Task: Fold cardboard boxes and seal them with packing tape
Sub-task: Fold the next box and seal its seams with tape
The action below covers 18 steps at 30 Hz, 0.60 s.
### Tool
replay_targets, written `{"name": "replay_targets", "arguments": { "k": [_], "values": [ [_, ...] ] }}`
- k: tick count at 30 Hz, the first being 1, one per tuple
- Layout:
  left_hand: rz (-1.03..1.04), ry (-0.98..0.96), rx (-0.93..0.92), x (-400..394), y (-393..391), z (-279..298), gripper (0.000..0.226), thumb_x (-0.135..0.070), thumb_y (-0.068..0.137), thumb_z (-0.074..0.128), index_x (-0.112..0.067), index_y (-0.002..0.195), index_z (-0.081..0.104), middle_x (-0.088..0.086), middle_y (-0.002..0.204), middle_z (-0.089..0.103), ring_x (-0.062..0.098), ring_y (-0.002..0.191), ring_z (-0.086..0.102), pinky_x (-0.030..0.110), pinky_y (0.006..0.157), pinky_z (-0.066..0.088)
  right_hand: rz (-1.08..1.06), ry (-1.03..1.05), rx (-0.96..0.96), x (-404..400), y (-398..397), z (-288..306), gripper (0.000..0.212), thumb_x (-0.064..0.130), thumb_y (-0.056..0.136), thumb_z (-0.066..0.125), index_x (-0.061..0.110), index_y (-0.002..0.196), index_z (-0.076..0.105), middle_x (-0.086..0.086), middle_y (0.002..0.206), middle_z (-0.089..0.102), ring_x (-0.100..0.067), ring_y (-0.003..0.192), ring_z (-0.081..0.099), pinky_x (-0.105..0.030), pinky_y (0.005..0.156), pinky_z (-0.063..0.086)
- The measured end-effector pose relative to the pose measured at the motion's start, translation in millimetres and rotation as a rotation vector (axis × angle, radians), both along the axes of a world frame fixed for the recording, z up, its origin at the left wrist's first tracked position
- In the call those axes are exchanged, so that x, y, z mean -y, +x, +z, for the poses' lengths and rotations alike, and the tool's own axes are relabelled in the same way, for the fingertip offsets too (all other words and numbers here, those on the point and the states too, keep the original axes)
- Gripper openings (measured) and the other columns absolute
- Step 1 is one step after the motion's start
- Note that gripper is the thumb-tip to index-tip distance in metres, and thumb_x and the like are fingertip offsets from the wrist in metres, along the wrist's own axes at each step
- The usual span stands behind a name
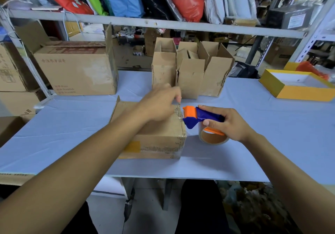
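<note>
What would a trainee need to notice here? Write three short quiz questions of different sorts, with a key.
1. True or false: the right hand holds the tape dispenser.
2. Multiple choice: the left hand is over (A) the yellow box, (B) the closed cardboard box, (C) the large open carton.
3. Fill in: the three upright small boxes behind have their top flaps ____.

Key: 1 true; 2 B; 3 open.
</note>
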<state>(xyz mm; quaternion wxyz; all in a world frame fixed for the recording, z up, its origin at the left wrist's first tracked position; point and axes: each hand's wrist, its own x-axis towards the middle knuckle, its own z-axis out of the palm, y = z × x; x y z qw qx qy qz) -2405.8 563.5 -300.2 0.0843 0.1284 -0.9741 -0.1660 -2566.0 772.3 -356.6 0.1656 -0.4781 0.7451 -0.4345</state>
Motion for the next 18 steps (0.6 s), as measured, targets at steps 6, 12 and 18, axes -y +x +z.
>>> {"name": "replay_targets", "arguments": {
  "k": [6, 12, 18],
  "values": [
    [-0.030, -0.040, 0.149, -14.3, -1.1, -26.2, 0.051, -0.024, 0.103, 0.029, -0.030, 0.153, 0.027, 0.006, 0.154, 0.039, 0.026, 0.136, 0.038, 0.040, 0.110, 0.028, 0.005, -0.002, -0.009, -0.2, 0.5, -2.2, 0.048, 0.036, 0.083, 0.073, 0.030, 0.130, 0.063, 0.022, 0.115, 0.068, 0.005, 0.101, 0.064, -0.010, 0.080, 0.046],
    [-0.042, 0.038, 0.119, -6.9, -3.7, -28.4, 0.048, -0.022, 0.103, 0.036, -0.034, 0.149, 0.033, 0.003, 0.143, 0.050, 0.025, 0.131, 0.043, 0.039, 0.107, 0.031, 0.041, 0.112, -0.172, 1.2, -5.7, 2.0, 0.049, 0.059, 0.084, 0.060, 0.046, 0.132, 0.057, 0.006, 0.117, 0.066, -0.011, 0.105, 0.061, -0.031, 0.091, 0.050],
    [-0.017, 0.071, 0.071, -5.6, -3.7, -30.1, 0.038, -0.020, 0.104, 0.039, -0.033, 0.139, 0.047, 0.002, 0.130, 0.056, 0.023, 0.122, 0.048, 0.037, 0.101, 0.036, 0.057, 0.115, -0.249, 5.6, -1.4, 1.3, 0.042, 0.052, 0.089, 0.052, 0.042, 0.130, 0.054, 0.014, 0.118, 0.064, -0.008, 0.108, 0.057, -0.033, 0.094, 0.047]
  ]
}}
